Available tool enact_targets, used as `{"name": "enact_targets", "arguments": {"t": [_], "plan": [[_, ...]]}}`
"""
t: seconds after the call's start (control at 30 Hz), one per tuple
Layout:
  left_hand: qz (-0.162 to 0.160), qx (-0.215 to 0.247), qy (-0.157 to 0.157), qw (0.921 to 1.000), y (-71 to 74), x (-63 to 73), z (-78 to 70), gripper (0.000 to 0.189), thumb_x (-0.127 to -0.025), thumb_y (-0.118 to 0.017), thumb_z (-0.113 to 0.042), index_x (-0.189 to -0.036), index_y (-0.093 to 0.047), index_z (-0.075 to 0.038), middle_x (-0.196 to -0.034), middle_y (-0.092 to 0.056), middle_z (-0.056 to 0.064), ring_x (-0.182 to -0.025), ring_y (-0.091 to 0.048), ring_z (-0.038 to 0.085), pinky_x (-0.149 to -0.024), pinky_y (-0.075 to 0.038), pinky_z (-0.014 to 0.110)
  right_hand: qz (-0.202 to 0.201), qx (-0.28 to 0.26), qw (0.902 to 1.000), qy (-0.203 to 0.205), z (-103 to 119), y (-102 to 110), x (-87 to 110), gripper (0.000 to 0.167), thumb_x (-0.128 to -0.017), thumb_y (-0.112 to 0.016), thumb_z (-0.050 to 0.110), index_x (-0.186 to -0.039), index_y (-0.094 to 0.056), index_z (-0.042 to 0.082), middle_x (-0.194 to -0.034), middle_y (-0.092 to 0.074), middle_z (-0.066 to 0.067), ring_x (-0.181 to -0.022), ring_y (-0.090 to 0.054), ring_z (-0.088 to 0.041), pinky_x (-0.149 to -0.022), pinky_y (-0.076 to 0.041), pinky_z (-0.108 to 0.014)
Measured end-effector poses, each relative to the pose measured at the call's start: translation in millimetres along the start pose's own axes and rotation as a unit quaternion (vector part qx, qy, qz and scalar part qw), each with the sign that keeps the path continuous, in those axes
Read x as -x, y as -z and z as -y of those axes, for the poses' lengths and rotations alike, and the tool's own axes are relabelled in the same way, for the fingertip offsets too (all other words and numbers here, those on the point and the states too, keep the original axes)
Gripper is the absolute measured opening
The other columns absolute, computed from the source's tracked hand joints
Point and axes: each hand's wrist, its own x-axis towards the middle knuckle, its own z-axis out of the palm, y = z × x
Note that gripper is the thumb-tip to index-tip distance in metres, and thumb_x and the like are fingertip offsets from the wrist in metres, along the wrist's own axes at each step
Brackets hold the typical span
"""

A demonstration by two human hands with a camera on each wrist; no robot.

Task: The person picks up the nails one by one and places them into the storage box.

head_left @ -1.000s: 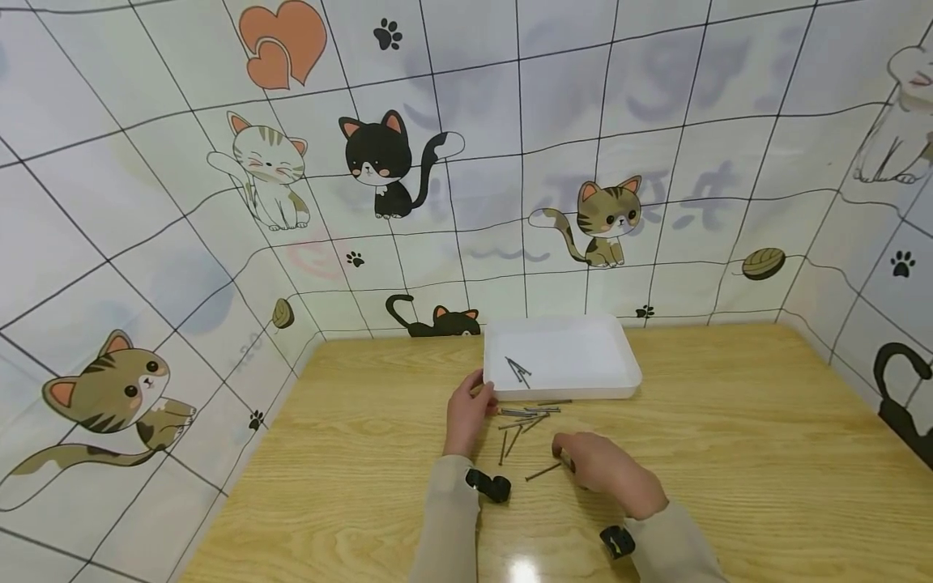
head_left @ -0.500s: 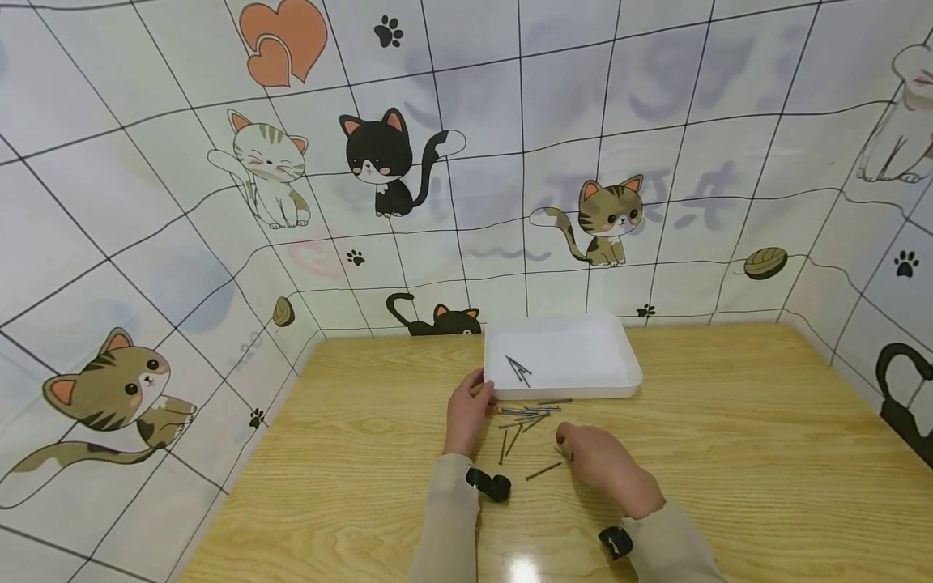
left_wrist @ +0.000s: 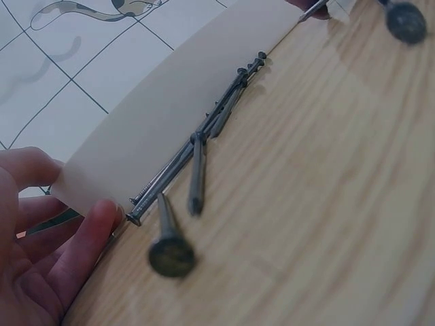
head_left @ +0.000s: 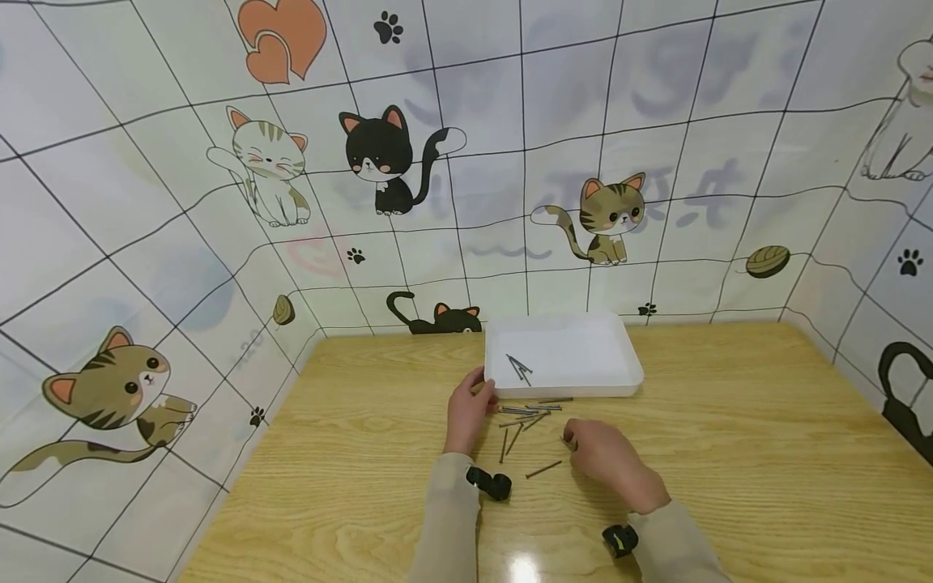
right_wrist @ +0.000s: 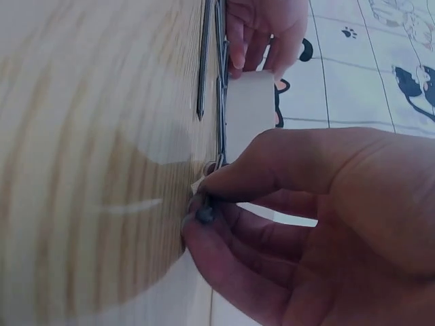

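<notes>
One pinched nail (right_wrist: 205, 214) slants toward the left hand (head_left: 470, 411).

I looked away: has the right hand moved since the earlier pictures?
Yes, slightly: in the head view, the right hand shifted rightward and toward the tray, judged against the lone nail.

Nails (left_wrist: 197, 176) block way to tray (head_left: 583, 389)

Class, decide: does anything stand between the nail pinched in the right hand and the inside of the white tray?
Yes: loose nails lie on the table before the white tray, towards the right hand and its pinched nail, and the tray's near wall rises behind them. Nothing else visible intervenes.
</notes>
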Motion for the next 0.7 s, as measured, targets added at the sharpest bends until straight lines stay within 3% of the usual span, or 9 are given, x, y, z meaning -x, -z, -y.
{"name": "enact_targets", "arguments": {"t": [0.13,0.4,0.7], "plan": [[0.005,0.006,0.003,1.0000,0.3,4.1,-7.0,0.044,-0.090,-0.054,-0.018,-0.131,-0.044,-0.004,-0.125,-0.049,0.018,-0.082,-0.060,0.032,-0.067,-0.053,0.040,0.008,-0.028,0.9996,-0.005,-8,0,-2.2,0.032,-0.072,-0.055,-0.005,-0.103,-0.060,0.002,-0.091,-0.060,-0.006,-0.074,-0.051,-0.016,-0.062,-0.044,-0.033],[-0.013,-0.004,-0.003,0.9999,-3.4,-8.0,17.0,0.040,-0.089,-0.055,-0.022,-0.128,-0.050,-0.012,-0.119,-0.055,0.008,-0.074,-0.061,0.017,-0.060,-0.054,0.029,0.020,-0.074,0.9970,-0.008,-21,4,-4.0,0.046,-0.074,-0.054,-0.004,-0.120,-0.051,0.000,-0.080,-0.052,-0.002,-0.067,-0.044,-0.015,-0.056,-0.038,-0.030],[-0.017,-0.005,-0.004,0.9998,-3.6,-10.9,20.9,0.040,-0.089,-0.055,-0.023,-0.127,-0.050,-0.013,-0.120,-0.054,0.008,-0.076,-0.062,0.019,-0.062,-0.054,0.030,0.028,-0.093,0.9952,-0.003,-28,8,-5.2,0.041,-0.077,-0.053,-0.004,-0.118,-0.051,0.002,-0.083,-0.052,-0.004,-0.067,-0.043,-0.017,-0.056,-0.038,-0.031]]}}
